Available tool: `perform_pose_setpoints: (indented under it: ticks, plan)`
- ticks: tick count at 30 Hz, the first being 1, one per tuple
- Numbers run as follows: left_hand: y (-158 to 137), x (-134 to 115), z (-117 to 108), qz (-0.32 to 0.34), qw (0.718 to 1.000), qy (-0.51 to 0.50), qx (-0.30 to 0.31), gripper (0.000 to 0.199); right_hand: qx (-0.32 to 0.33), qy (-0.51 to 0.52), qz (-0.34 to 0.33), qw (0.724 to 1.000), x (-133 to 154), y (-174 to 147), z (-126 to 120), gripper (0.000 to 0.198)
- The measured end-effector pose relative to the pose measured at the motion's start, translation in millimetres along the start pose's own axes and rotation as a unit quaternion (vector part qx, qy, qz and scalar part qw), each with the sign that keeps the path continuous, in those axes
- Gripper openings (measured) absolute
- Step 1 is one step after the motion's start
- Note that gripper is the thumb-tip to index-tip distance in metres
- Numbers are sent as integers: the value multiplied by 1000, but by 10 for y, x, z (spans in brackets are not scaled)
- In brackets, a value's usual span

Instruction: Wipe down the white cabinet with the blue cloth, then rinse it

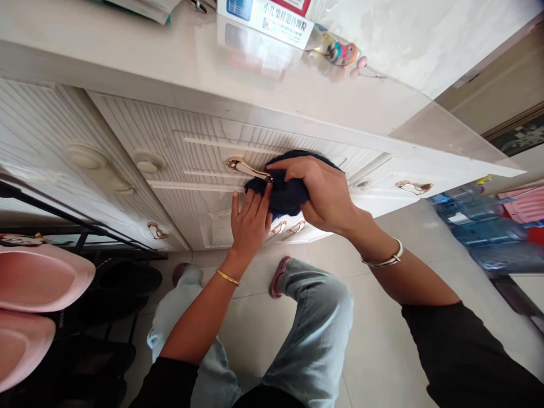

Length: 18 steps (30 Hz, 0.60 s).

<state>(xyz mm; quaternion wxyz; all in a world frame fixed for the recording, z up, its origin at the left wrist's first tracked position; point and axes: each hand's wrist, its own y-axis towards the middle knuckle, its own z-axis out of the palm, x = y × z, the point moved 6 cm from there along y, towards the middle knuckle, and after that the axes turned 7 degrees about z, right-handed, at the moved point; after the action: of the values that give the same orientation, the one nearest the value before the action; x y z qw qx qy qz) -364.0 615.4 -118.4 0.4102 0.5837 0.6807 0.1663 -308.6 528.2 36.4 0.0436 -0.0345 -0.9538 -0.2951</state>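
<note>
One dark cloth [289, 195] is under our right hand [325, 192], which grasps it, at the end of one golden handle [246, 168]. Our left hand [251, 220] touches the cloth with straight fingers; whether it grips, we cannot tell. Left of both hands, we count two pink shoes [46, 277].

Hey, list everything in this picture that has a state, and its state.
Dark blue cloth: bunched up
Right hand: closed on the cloth
Left hand: outstretched, touching the cloth
Gold handle: mostly uncovered
Ribbed cabinet front: looks shut
White box: standing on the countertop
Pink shoes: side by side
</note>
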Motion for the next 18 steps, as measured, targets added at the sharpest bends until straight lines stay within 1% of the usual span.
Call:
perform_pose_setpoints:
  ticks: [3,5,7,9,11,13,15,18]
  plan:
    - [-12,158,-55,-43,999,1,-29,41,45,-49,-1,998,197,264,160,24]
    - [-2,195,-93,-60,997,-4,-40,42,52,-64,2,997,240,343,229,25]
    - [29,157,-113,-64,997,-23,-39,45,52,-54,-4,997,208,299,236,22]
    - [79,76,-117,-64,997,-39,-31,52,41,-41,-1,998,98,153,171,18]
    - [144,1,-117,-59,997,-46,-22,59,12,-50,11,999,-32,-20,55,21]
    - [210,-32,-114,-46,998,-44,-10,60,-15,-59,20,998,-107,-122,-43,26]
    - [256,-3,-114,-35,998,-43,-3,56,-5,-31,16,999,-81,-97,-48,27]
    - [260,107,-107,-41,997,-64,-4,44,49,30,-7,998,116,117,92,23]
